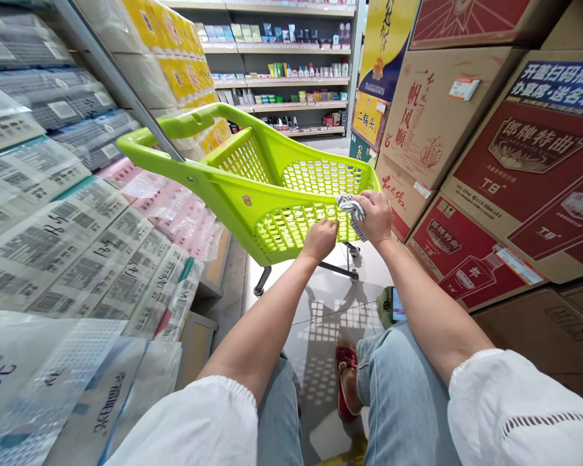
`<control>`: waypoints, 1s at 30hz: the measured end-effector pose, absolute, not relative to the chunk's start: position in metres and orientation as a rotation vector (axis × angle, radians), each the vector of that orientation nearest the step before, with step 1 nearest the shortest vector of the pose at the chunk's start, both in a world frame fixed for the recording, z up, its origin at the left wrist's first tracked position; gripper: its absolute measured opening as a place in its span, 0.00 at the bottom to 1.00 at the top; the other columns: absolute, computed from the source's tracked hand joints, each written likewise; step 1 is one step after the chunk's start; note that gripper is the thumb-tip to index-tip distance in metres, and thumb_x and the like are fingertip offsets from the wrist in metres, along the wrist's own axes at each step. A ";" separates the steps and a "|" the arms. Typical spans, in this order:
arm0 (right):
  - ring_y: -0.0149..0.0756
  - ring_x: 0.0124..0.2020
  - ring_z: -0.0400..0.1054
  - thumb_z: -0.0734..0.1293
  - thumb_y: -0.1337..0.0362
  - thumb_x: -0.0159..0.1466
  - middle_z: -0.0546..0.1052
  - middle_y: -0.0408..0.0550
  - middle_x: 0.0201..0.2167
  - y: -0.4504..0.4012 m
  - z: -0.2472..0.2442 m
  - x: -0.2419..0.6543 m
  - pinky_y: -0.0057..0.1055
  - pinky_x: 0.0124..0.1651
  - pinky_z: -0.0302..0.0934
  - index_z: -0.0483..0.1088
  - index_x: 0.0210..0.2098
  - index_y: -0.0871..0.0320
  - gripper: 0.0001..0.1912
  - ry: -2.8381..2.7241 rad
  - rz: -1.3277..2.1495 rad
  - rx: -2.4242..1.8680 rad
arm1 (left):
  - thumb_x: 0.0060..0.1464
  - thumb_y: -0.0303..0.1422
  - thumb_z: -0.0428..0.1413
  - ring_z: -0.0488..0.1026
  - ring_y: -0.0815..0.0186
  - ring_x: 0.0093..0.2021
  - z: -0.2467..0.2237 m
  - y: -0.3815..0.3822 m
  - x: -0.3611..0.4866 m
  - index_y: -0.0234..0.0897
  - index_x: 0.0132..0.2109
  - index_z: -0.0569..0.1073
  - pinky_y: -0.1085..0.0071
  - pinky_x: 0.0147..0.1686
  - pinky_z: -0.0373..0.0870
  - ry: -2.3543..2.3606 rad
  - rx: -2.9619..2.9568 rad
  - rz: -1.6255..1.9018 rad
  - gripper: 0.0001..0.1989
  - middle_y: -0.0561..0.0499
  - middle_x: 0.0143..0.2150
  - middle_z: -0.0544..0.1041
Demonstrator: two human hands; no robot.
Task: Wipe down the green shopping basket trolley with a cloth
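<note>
A lime-green plastic shopping cart (226, 188) with lattice sides stands across the aisle in front of me, its handle end to the left. My right hand (375, 217) is closed around a bunched grey-and-white striped cloth (350, 206) at the cart's right-hand upper corner. Lower on the near lattice side, my left hand (321, 238) is curled with its fingers against the cart's mesh. Whether those fingers grip the mesh or something small is hidden from view.
Stacked packaged goods (78, 239) line the left, with yellow-wrapped packs (175, 71) behind. Cardboard cartons (515, 162) rise close on the right. Shelves of small products (291, 81) stand at the back. A green object with a screen (391, 307) is near my knee.
</note>
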State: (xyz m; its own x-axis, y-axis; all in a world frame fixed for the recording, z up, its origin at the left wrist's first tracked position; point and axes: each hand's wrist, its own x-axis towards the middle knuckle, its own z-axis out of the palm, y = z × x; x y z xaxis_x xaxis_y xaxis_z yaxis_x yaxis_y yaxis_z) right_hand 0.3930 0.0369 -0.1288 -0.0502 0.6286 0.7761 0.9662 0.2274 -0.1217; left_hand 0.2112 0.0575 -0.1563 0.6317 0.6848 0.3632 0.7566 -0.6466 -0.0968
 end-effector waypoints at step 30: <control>0.45 0.51 0.57 0.56 0.57 0.69 0.69 0.51 0.55 0.041 -0.149 0.405 0.40 0.53 0.50 0.70 0.54 0.51 0.18 -1.814 -0.597 -1.691 | 0.61 0.24 0.43 0.73 0.55 0.46 -0.156 0.083 0.239 0.30 0.47 0.74 0.65 0.42 0.69 -1.370 -2.662 -0.377 0.16 0.38 0.42 0.77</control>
